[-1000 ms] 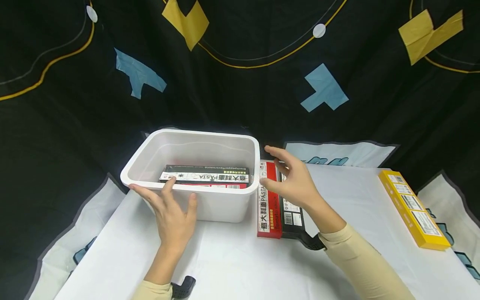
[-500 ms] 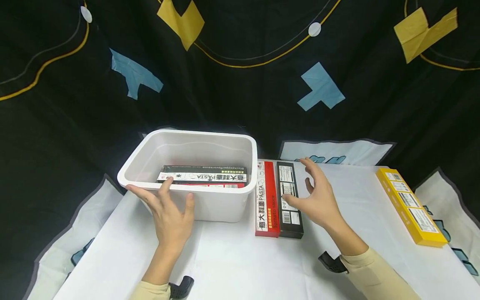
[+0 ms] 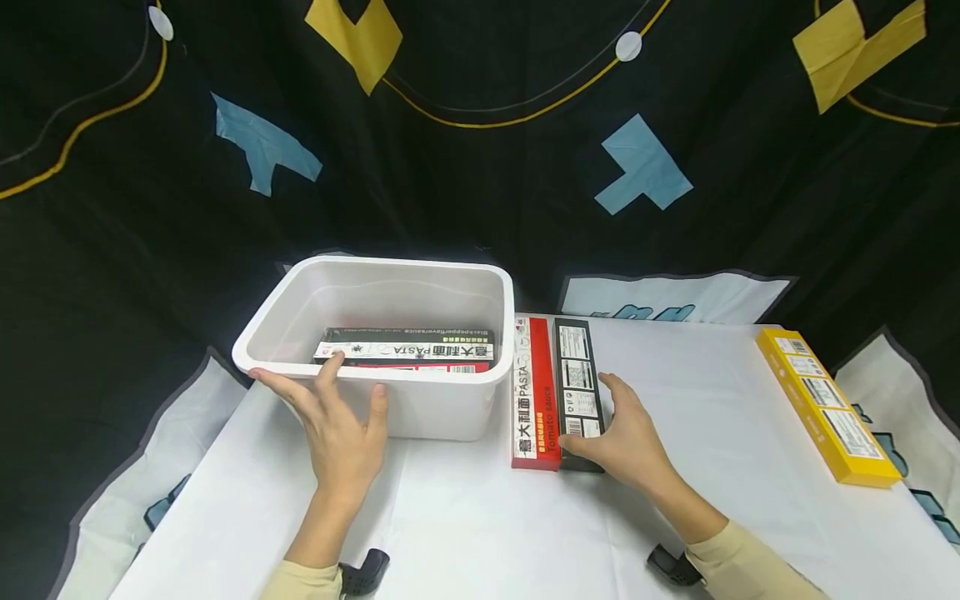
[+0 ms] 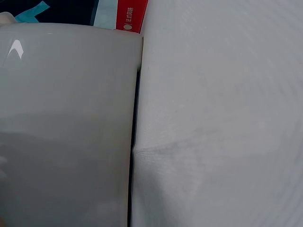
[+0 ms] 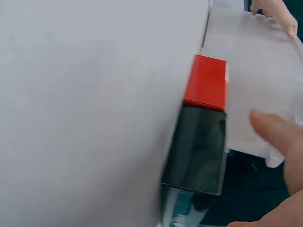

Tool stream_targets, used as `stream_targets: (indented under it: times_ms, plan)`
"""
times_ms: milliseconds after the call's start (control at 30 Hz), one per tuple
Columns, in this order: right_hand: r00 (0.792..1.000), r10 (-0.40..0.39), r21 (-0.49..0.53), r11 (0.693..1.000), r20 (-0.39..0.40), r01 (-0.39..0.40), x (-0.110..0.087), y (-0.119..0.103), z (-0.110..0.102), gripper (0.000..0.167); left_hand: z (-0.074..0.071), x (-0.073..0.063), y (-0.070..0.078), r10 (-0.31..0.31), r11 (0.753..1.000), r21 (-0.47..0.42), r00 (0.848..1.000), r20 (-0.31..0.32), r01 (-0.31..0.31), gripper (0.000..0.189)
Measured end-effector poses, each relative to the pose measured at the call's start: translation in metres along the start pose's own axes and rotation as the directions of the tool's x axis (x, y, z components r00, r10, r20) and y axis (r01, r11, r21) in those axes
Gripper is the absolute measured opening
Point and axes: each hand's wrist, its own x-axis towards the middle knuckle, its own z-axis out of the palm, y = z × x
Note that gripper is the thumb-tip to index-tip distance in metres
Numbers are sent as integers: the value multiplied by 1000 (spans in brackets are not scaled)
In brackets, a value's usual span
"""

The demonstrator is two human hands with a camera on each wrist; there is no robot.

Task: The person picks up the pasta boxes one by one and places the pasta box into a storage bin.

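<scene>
A white plastic bin (image 3: pixel 442 412) stands left of centre, with black and red pasta boxes (image 3: pixel 408 343) inside. Spread fingers of my left hand (image 3: pixel 341 446) rest at its front rim, thumb towards the front wall. Right of the bin a red pasta box (image 3: pixel 536 400) and a black pasta box (image 3: pixel 577 379) lie side by side on the table. My right hand (image 3: pixel 633 437) spans the near half of the black box, thumb on its left and fingers on its right. In the right wrist view, the thumb shows apart from the black box's end (image 5: pixel 196 151).
A yellow box (image 3: pixel 828 408) lies near the right table edge. Behind the white-covered table (image 3: pixel 480 525) hangs a black cloth (image 3: pixel 487 200) with yellow and blue shapes. The left wrist view shows the bin's wall (image 4: pixel 71 94) and a red box corner (image 4: pixel 131 16).
My right hand has moved from beside the bin's right rim, rightward and then nearer, lowering onto the black box. My left hand has stayed at the bin's rim.
</scene>
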Motion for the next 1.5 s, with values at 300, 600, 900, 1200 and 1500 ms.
stream_targets:
  times_ms: [300, 600, 900, 1200, 1500]
  plan:
    - [989, 106, -71, 993, 101, -99, -2, 15, 6, 107, 0, 2, 3, 4, 1000, -12, 1000, -23, -4, 64]
    - [977, 152, -130, 982, 147, -134, -4, 12, 7, 110, 1, 2, 2, -2, 1000, -5, 1000, -14, 2, 64]
    - [978, 115, -161, 983, 174, -87, -4, 16, -2, 87, 1, 1, 2, -8, 1000, -7, 1000, -13, 8, 65]
    - [983, 112, -239, 968, 143, -76, -7, 16, 8, 85, 1, -3, -1, -27, 1000, 4, 1000, 4, 27, 66]
    - [990, 131, -211, 970, 43, -119, -10, 11, -2, 64, 1, 0, -1, -11, 1000, -2, 1000, -9, 11, 64]
